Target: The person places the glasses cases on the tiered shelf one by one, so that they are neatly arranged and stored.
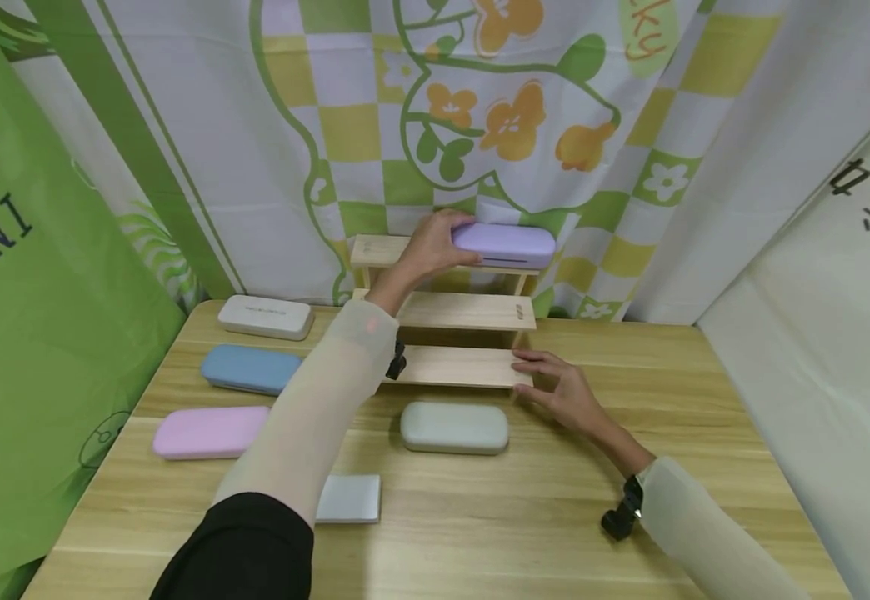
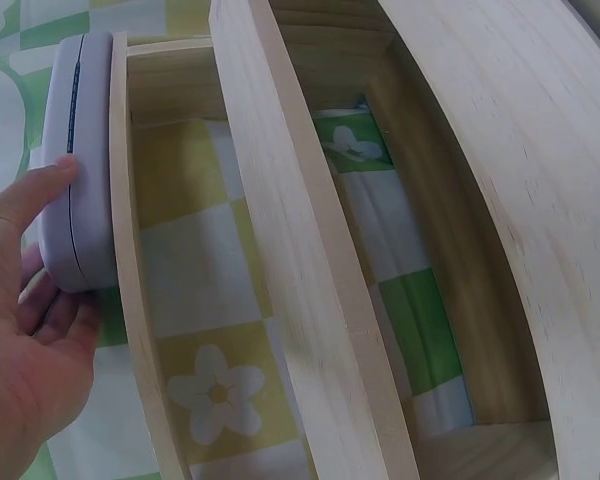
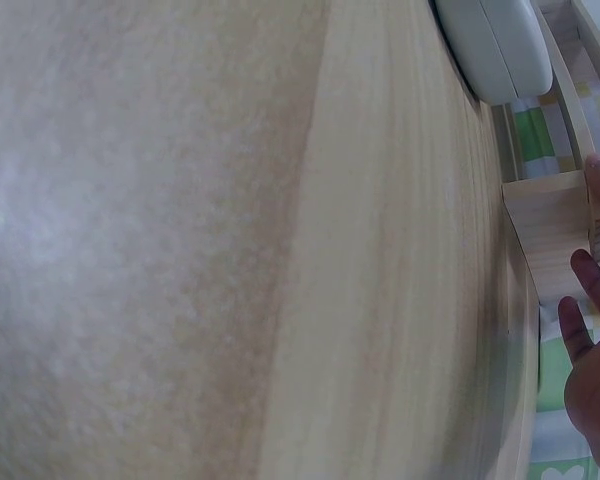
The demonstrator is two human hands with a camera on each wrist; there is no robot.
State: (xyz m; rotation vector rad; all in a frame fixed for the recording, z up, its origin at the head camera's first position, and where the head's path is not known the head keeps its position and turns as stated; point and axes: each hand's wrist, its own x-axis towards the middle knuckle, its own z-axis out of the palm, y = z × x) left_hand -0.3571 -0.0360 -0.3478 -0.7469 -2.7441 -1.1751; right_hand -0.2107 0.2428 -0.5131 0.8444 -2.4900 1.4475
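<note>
A lilac glasses case [image 1: 505,245] lies at the right of the top tier of a three-step wooden display rack [image 1: 465,311]. My left hand [image 1: 435,243] grips its left end; the left wrist view shows the thumb on the seam of the case [image 2: 78,170] and the other fingers beneath or behind it. At the rack's lowest board, my right hand [image 1: 564,392] holds the right end between thumb and fingers. In the right wrist view this hand [image 3: 598,340] is partly cut off by the frame edge. A pale grey-green glasses case [image 1: 454,427] lies in front of the rack.
On the table's left side lie a white case [image 1: 266,317], a blue case [image 1: 249,368] and a pink case [image 1: 206,432], the latter two partly behind my left arm. A folded pale cloth or packet [image 1: 350,498] lies near the front. A patterned curtain [image 1: 363,133] hangs behind the rack.
</note>
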